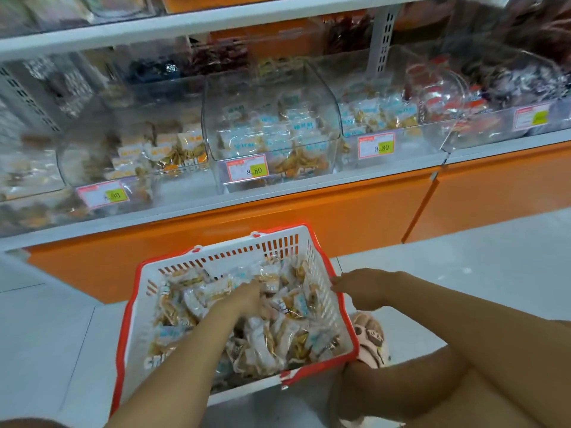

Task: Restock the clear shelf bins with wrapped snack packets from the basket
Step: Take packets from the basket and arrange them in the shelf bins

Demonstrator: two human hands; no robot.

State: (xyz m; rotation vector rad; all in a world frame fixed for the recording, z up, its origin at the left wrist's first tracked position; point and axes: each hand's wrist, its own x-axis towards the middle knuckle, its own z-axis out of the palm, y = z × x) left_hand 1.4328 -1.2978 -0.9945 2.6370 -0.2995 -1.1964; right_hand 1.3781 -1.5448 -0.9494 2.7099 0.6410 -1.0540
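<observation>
A white basket with a red rim (324, 267) stands on the floor, full of wrapped snack packets (265, 338). My left hand (244, 299) is down among the packets in the basket's middle, fingers curled into the pile; I cannot tell if it holds one. My right hand (364, 287) grips the basket's right rim. Above, a row of clear shelf bins holds similar packets, the middle bin (321, 97) straight over the basket.
The bins sit on a white shelf with an orange base (340, 211) and carry price tags (247, 170). More clear bins stand left (92, 125) and right (494, 72). My knee and a pink sandal (369, 338) are right of the basket. Pale floor tiles surround it.
</observation>
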